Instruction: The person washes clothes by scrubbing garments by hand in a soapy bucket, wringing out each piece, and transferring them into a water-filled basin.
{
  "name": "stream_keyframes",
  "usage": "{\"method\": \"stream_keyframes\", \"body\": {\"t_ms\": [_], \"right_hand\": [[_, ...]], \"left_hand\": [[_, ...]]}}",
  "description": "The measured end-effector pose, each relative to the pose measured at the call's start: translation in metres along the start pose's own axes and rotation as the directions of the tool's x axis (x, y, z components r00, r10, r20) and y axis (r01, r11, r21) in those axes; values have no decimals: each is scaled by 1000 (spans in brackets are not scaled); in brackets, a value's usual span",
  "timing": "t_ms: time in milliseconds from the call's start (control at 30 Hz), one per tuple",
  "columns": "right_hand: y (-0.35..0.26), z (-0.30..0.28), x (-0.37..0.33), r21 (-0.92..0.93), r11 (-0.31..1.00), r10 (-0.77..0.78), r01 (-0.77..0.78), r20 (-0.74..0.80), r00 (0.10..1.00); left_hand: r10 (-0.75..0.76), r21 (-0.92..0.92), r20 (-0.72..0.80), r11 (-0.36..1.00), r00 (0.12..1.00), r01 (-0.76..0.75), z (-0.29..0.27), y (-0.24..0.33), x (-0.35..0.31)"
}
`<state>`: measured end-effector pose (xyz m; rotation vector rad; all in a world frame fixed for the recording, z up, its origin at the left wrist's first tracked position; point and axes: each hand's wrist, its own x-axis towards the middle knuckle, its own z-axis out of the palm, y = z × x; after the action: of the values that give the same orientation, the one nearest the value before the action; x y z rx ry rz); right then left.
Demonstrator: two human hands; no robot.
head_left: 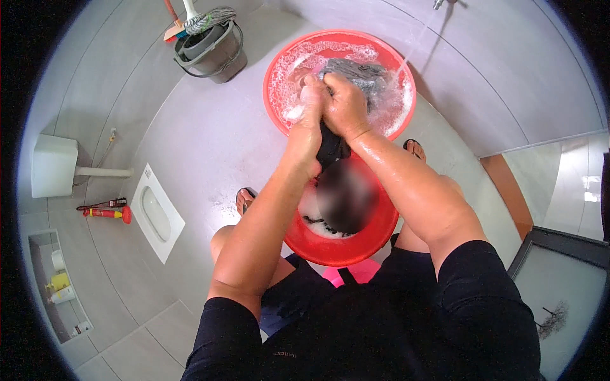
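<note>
Both my hands meet over a red basin full of soapy water. My left hand and my right hand are clenched together on a wet dark cloth that hangs down between them. More grey fabric lies in the suds just beyond my knuckles. A second red basin sits nearer me, below my forearms, with a dark blurred mass in it. A thin stream of water falls into the far basin from the upper right.
A grey bucket with a mop stands at the back left. A white squat toilet pan, a white cistern and a red brush lie left. My sandalled feet rest on grey tiles. A pink stool is under me.
</note>
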<state>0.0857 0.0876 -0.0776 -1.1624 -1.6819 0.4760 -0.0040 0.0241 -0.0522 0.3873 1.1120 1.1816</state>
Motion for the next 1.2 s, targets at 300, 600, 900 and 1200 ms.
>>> {"method": "stream_keyframes", "body": {"t_ms": [300, 600, 900, 1200], "right_hand": [[13, -47, 0, -45, 996, 84, -76, 745, 662], [-20, -27, -11, 835, -26, 297, -550, 532, 793], [-41, 12, -24, 148, 988, 38, -42, 28, 999], [-24, 1, -14, 235, 965, 124, -117, -14, 992]], "left_hand": [[400, 25, -107, 916, 910, -399, -43, 71, -15], [192, -350, -168, 905, 967, -241, -61, 47, 21], [-102, -169, -227, 984, 969, 64, 11, -5, -6], [68, -133, -118, 988, 991, -83, 4, -7, -3]]}}
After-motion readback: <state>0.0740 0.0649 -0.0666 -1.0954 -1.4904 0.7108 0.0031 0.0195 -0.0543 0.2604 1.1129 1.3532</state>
